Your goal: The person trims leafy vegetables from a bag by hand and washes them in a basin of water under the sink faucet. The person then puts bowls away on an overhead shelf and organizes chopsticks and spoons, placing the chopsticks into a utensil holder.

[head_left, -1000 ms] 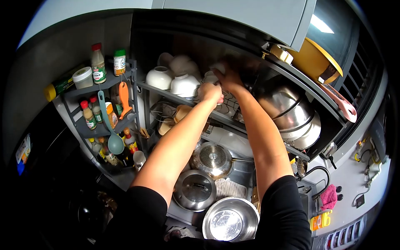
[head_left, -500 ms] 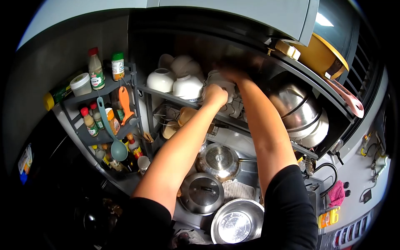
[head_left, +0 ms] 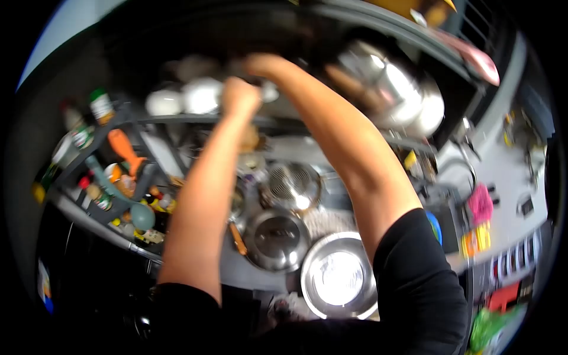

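Observation:
My left hand (head_left: 241, 96) reaches over the edge of the dish rack (head_left: 183, 119), beside a white bowl (head_left: 202, 96). Its fingers look curled in, but blur hides what they hold. Further back, my right hand (head_left: 265, 64) is smeared by motion and its fingers do not show clearly. A pale dish (head_left: 269, 91) shows in part just below it, between the two arms. Another white bowl (head_left: 164, 103) sits on the left, and more dishes behind are too dark to make out.
Large steel bowls (head_left: 384, 89) lean at the rack's right. On the counter below are an upturned pan (head_left: 291, 184), a lidded pot (head_left: 277, 239) and a steel basin (head_left: 340, 278). A spice shelf (head_left: 133, 127) with bottles and hanging utensils stands left.
The whole view has shifted and blurred, with the rack and counter things now higher and further left. Both hands stay at the rack, closer to the white bowls on the left.

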Action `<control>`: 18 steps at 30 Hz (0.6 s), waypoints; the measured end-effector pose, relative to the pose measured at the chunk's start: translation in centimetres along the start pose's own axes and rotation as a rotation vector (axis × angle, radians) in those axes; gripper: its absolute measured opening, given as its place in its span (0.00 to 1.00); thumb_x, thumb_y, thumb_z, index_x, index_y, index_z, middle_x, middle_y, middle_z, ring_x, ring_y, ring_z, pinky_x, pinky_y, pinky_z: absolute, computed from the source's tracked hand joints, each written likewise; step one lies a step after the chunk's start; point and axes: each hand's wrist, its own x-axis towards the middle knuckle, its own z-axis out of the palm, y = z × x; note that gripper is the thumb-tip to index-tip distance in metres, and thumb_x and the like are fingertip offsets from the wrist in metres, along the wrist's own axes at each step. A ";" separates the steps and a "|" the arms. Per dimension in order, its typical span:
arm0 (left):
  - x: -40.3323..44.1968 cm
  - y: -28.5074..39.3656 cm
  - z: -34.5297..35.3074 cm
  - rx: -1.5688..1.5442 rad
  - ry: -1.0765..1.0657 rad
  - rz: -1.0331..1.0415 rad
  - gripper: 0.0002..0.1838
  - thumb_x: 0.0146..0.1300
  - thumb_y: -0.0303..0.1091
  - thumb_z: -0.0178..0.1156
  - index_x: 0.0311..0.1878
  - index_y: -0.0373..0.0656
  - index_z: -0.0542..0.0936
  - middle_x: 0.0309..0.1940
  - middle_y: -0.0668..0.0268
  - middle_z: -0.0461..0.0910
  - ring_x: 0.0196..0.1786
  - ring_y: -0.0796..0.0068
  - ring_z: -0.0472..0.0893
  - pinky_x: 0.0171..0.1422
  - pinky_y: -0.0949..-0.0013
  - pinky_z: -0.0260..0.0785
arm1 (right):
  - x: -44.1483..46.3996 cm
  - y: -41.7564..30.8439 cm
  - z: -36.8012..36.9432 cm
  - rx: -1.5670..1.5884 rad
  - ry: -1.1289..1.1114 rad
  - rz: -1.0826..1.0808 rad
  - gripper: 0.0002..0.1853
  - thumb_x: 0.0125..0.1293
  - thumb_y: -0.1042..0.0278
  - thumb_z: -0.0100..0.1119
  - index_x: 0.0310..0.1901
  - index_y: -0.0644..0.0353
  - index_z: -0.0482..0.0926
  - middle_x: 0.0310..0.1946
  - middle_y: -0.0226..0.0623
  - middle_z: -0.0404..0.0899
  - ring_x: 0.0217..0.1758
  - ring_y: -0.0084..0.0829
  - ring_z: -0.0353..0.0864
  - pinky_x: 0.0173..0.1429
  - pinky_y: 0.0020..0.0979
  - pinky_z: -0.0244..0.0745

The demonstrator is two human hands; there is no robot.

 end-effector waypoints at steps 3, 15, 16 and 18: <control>5.6 -6.0 4.6 0.247 -0.070 0.268 0.22 0.66 0.50 0.61 0.38 0.36 0.87 0.35 0.54 0.88 0.39 0.65 0.87 0.43 0.59 0.77 | -13.9 -4.4 -1.3 0.170 0.480 -0.157 0.24 0.67 0.47 0.59 0.48 0.63 0.86 0.46 0.54 0.86 0.51 0.50 0.85 0.56 0.49 0.80; -27.1 -1.4 2.7 -0.361 0.072 0.674 0.14 0.76 0.35 0.55 0.41 0.31 0.80 0.33 0.55 0.82 0.34 0.66 0.80 0.39 0.65 0.74 | -78.5 26.0 5.6 -0.060 0.197 1.181 0.20 0.72 0.52 0.59 0.36 0.62 0.87 0.28 0.53 0.85 0.36 0.55 0.87 0.46 0.49 0.82; -32.9 1.8 5.0 -0.250 -0.024 0.748 0.12 0.74 0.32 0.58 0.38 0.32 0.81 0.32 0.55 0.83 0.34 0.64 0.82 0.40 0.65 0.75 | -80.0 29.0 6.5 -0.059 0.016 1.237 0.30 0.72 0.36 0.54 0.38 0.60 0.89 0.30 0.54 0.86 0.39 0.55 0.87 0.48 0.50 0.81; -42.4 8.1 10.4 -0.139 -0.333 0.776 0.10 0.70 0.31 0.62 0.35 0.33 0.82 0.29 0.55 0.84 0.33 0.61 0.83 0.38 0.64 0.76 | -78.2 31.3 7.4 -0.057 -0.276 1.343 0.34 0.68 0.31 0.56 0.42 0.61 0.89 0.41 0.51 0.87 0.47 0.53 0.87 0.53 0.48 0.81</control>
